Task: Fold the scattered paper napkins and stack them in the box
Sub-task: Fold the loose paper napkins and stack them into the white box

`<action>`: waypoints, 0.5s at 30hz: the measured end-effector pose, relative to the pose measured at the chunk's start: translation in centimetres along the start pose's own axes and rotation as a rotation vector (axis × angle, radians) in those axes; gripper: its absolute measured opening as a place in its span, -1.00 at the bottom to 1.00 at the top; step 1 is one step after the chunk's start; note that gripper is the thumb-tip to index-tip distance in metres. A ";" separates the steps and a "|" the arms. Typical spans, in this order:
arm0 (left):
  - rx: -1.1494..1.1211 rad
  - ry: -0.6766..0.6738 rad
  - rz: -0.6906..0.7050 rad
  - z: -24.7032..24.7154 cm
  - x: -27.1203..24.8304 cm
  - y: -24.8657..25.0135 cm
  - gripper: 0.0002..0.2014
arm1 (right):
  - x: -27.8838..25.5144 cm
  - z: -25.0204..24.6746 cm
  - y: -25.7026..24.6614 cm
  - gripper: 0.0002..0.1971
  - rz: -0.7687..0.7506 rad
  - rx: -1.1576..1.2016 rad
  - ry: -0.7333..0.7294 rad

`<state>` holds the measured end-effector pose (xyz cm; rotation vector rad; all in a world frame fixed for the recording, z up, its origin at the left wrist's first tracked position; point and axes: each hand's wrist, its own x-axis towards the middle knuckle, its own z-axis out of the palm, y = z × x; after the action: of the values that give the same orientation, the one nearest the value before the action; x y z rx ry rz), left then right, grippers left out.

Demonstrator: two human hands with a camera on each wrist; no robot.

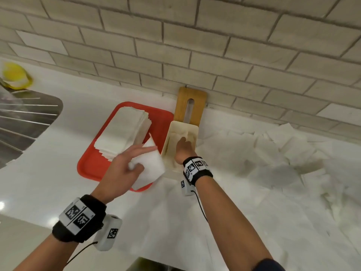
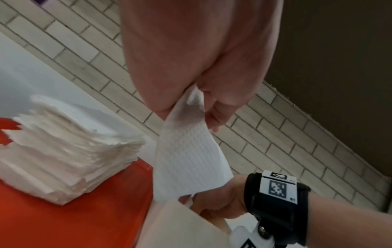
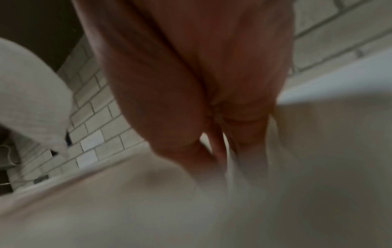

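Red tray (image 1: 91,163), white napkins (image 1: 121,132), cream box (image 1: 182,125), grey-brick wall (image 1: 195,45).

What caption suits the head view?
Left hand holds a folded white paper napkin while right hand reaches into the cream rectangular box.

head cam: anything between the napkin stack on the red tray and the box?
Yes. In the head view, the folded napkin held by the left hand hangs between the stack on the tray and the box; the right hand is inside the box.
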<state>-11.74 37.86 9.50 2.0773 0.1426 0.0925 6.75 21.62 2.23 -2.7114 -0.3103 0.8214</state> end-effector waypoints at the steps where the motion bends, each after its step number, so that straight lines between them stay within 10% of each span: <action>1: -0.037 -0.003 0.013 0.0 0.6 0.7 -0.26 | -0.3 -0.4 0.0 -0.20 0.006 0.023 0.006; 9: -0.409 0.139 0.028 3.6 8.7 4.1 -0.63 | -5.7 -5.3 5.2 -0.84 -0.078 0.582 0.605; 15: 0.115 -0.070 -0.309 9.8 13.2 -0.8 -0.42 | -9.0 -1.8 13.6 -0.94 0.046 0.598 0.678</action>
<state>2.52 31.68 4.07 2.1445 0.4323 -0.1810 2.11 5.97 3.62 -2.2449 0.1347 -0.0437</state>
